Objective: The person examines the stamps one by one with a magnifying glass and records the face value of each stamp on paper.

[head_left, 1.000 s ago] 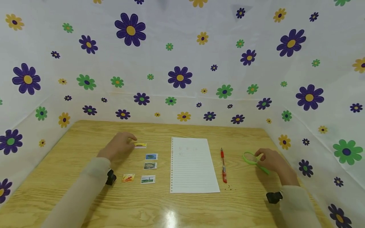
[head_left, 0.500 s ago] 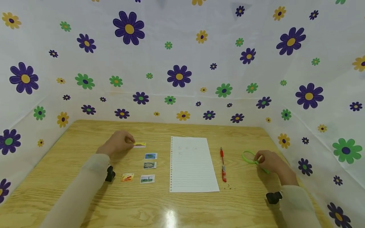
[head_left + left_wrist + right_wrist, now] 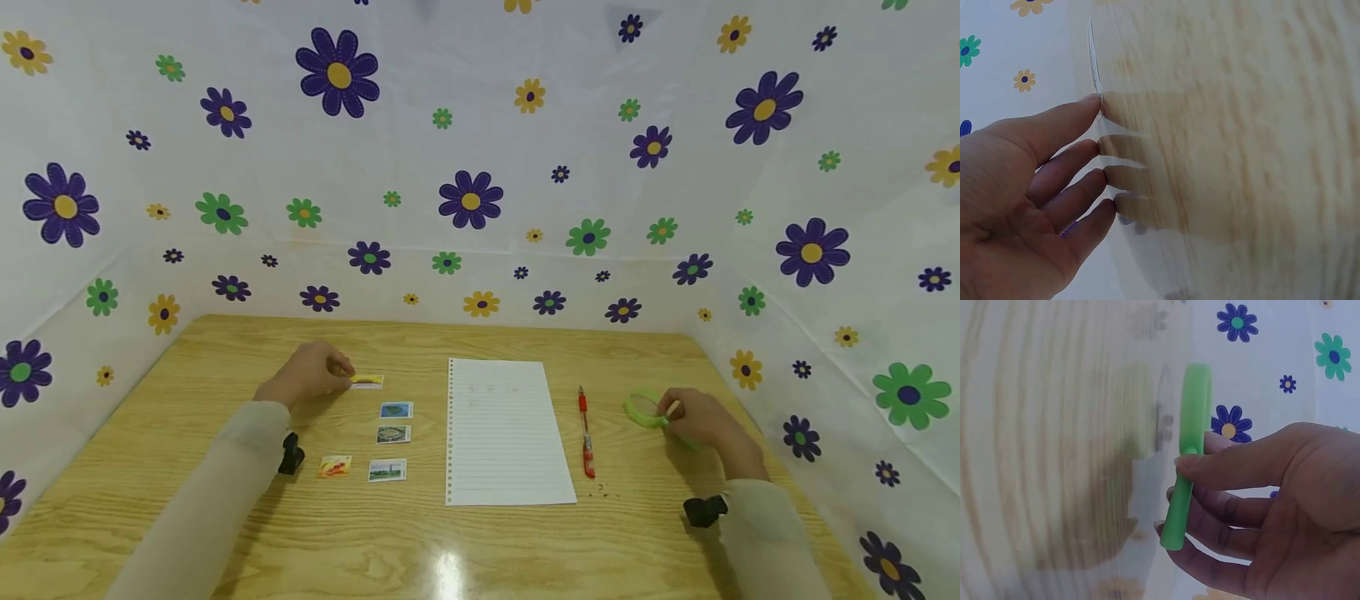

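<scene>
At the back left of the table, my left hand point(image 3: 306, 372) pinches the left end of a yellow stamp point(image 3: 367, 382). In the left wrist view the stamp point(image 3: 1093, 56) shows edge-on at the thumb tip, while the other fingertips are right at the wood. My right hand point(image 3: 697, 415) holds a green magnifying glass point(image 3: 643, 421) near the joint of handle and ring. The right wrist view shows the magnifying glass point(image 3: 1196, 406) edge-on, thumb on one side and fingers behind the handle, raised above the wood.
A blue stamp point(image 3: 396, 410), a grey-green stamp point(image 3: 393, 434), a green landscape stamp point(image 3: 387, 471) and an orange-yellow stamp point(image 3: 334, 467) lie left of a lined paper sheet point(image 3: 510, 442) with faint writing. A red pen point(image 3: 586, 433) lies beside it, near dark crumbs point(image 3: 602, 490). Flowered cloth point(image 3: 480, 150) surrounds the table.
My left thumb and fingers have closed on the yellow stamp's end. My right hand has taken the magnifying glass up from the table and moved it slightly left.
</scene>
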Motion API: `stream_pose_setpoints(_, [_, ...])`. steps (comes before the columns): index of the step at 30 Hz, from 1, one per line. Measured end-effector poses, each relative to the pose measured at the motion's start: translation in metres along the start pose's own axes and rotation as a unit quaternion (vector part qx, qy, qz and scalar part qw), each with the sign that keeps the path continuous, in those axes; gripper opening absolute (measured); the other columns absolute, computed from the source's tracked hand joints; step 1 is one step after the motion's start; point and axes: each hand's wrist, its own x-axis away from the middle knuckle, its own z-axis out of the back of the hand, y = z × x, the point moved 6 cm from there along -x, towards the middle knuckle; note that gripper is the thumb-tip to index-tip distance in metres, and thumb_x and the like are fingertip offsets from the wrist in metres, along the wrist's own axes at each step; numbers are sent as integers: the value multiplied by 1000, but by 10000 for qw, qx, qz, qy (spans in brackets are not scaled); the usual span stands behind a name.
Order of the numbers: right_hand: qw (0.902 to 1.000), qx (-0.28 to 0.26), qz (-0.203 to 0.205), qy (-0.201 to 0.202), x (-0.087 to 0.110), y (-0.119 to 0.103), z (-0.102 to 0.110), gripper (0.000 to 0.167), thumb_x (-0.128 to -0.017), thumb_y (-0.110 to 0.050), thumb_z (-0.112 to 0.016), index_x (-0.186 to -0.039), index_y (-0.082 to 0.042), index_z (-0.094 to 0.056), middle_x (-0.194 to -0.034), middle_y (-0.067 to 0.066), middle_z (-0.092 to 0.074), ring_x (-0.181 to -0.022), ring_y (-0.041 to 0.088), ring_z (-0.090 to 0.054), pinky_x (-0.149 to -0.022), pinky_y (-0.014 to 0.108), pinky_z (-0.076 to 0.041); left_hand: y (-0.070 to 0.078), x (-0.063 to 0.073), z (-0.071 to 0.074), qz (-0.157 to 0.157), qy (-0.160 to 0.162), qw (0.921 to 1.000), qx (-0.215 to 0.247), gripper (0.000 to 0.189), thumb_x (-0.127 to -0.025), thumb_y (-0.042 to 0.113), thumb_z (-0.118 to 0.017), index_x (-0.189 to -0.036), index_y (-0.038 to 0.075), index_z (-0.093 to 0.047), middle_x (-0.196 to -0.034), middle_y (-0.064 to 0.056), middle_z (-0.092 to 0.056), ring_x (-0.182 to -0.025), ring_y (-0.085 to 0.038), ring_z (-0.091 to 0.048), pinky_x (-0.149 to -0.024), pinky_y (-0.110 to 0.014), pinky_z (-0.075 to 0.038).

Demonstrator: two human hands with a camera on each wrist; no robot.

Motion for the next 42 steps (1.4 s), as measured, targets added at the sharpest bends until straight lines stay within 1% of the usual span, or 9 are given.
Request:
stream_pose_setpoints(6, [9976,-246,440,469,-8,-23,-1,11,-91,3,-66,-102,1,-65,-94,23,-70,-85,33,-67,-69,44,-56,-3,0,0,89,29,10000,3,23,-96,14,-73,-116,3,-76,-138,-26,-63,-125,-44,-60,-110,-61,-47])
stream_pose_setpoints(9, [9959,-368,597,573,-14,-39,-2,11,-93,2,-66,-103,1,-65,-97,23,-69,-87,34,-67,-69,44,-57,-7,-2,-1,141,15,9999,29,23,-96,15,-73,-117,4,-76,-141,-25,-62,-127,-44,-59,-112,-61,-45])
stream_pose_setpoints(15, [9944,-475,766,559,-31,-72,-6,10,-95,1,-66,-105,-1,-65,-101,23,-69,-91,32,-67,-75,45,-58,-12,-3,-4,149,-2,9998,125,23,-96,16,-73,-117,5,-76,-142,-25,-61,-125,-43,-61,-111,-61,-46])
stream_pose_setpoints(22, [9918,-509,1045,537,-53,-117,-11,10,-96,1,-65,-106,-2,-66,-102,20,-71,-91,30,-67,-78,43,-59,-11,-2,-4,178,16,9998,96,23,-96,16,-73,-117,5,-76,-144,-26,-60,-128,-44,-59,-112,-61,-45])
stream_pose_setpoints(25, [9903,-519,1191,497,-61,-136,-17,11,-96,2,-65,-106,-3,-66,-102,19,-72,-92,31,-68,-79,43,-60,-11,-2,-4,214,17,9997,104,24,-96,16,-73,-117,6,-76,-144,-25,-60,-128,-44,-59,-113,-61,-44])
stream_pose_setpoints(32, [9870,-558,1462,358,-76,-175,-38,12,-95,1,-67,-105,-5,-68,-100,16,-72,-88,26,-67,-79,40,-59,-15,-4,-5,195,-2,9997,140,24,-96,16,-73,-118,5,-75,-144,-25,-60,-129,-44,-60,-113,-60,-44])
stream_pose_setpoints(36, [9848,-556,1620,302,-81,-195,-45,13,-94,1,-67,-105,-6,-68,-99,15,-72,-87,24,-67,-79,39,-58,-14,-4,-5,147,-22,9998,158,25,-97,16,-72,-119,5,-75,-144,-25,-60,-129,-44,-60,-113,-60,-44])
stream_pose_setpoints(42, [9810,-419,1875,272,-91,-219,-56,14,-94,2,-66,-103,-7,-70,-97,13,-73,-84,22,-66,-79,37,-57,-16,-4,-4,165,14,9996,220,24,-97,16,-72,-118,6,-76,-145,-24,-60,-128,-43,-60,-113,-60,-44])
